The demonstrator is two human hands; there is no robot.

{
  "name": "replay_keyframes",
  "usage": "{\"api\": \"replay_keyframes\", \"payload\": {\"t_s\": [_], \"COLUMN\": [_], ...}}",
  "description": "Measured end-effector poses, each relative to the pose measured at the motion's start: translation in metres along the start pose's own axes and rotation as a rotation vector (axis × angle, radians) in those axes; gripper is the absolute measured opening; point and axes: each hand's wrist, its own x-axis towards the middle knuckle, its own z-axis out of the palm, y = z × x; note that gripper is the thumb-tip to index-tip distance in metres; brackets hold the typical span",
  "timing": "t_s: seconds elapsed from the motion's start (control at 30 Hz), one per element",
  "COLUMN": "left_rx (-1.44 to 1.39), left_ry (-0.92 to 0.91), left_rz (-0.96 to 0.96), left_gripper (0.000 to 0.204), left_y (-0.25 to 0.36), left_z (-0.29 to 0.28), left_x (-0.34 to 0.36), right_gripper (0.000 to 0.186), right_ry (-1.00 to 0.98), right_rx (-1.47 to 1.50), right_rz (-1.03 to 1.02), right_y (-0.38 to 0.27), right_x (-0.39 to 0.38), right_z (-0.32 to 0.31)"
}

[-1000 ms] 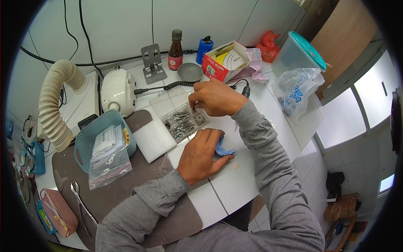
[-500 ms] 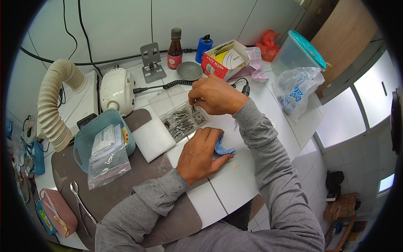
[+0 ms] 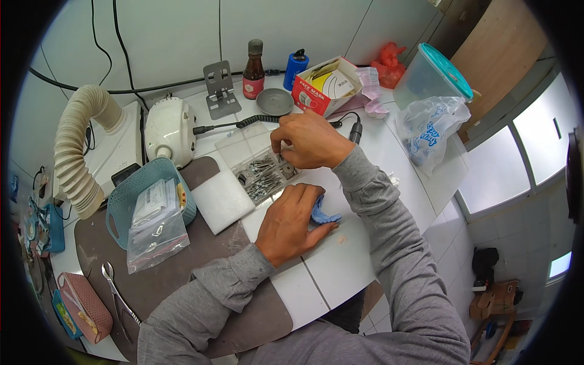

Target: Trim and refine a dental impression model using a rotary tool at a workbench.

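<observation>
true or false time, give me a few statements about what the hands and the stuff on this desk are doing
1. The right hand is over the clear divided box of small metal bits. True.
2. The left hand holds scissors. False: it rests on the white table, touching a small blue piece.
3. The brown bottle lies on its side. False: it stands upright.
4. A blue basket holds plastic bags. True.
5. The round container has a teal lid. True.

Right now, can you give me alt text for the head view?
The right hand reaches into a clear compartment box of small metal bits, while the left hand rests on a blue piece on the white table. A blue basket sits to the left.
</observation>
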Motion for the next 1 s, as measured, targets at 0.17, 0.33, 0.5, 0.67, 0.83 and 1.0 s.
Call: {"api": "replay_keyframes", "payload": {"t_s": [0.17, 0.33, 0.5, 0.67, 0.83, 1.0], "left_rx": [0.0, -0.001, 0.011, 0.013, 0.013, -0.004], "left_ry": [0.006, 0.01, -0.028, -0.027, -0.019, -0.007], "left_rz": [0.004, -0.005, -0.01, -0.01, -0.008, -0.007], "left_gripper": [0.058, 0.057, 0.062, 0.062, 0.062, 0.06], "left_y": [-0.002, 0.0, -0.002, -0.002, -0.002, -0.002], "left_z": [0.002, 0.002, 0.001, 0.001, 0.001, 0.001], "left_x": [0.0, 0.0, 0.0, 0.0, 0.0, -0.001], "right_gripper": [0.015, 0.02, 0.018, 0.016, 0.015, 0.014], "right_ry": [-0.055, -0.076, -0.072, -0.059, -0.068, -0.084], "right_rx": [0.044, 0.112, 0.151, 0.139, 0.136, 0.15], "right_rz": [0.087, 0.247, 0.325, 0.377, 0.363, 0.323], "right_y": [0.0, -0.005, -0.004, -0.011, -0.01, -0.006], "right_x": [0.003, 0.004, 0.006, 0.008, 0.008, 0.007], "right_z": [0.003, 0.004, 0.011, 0.011, 0.01, 0.011]}}
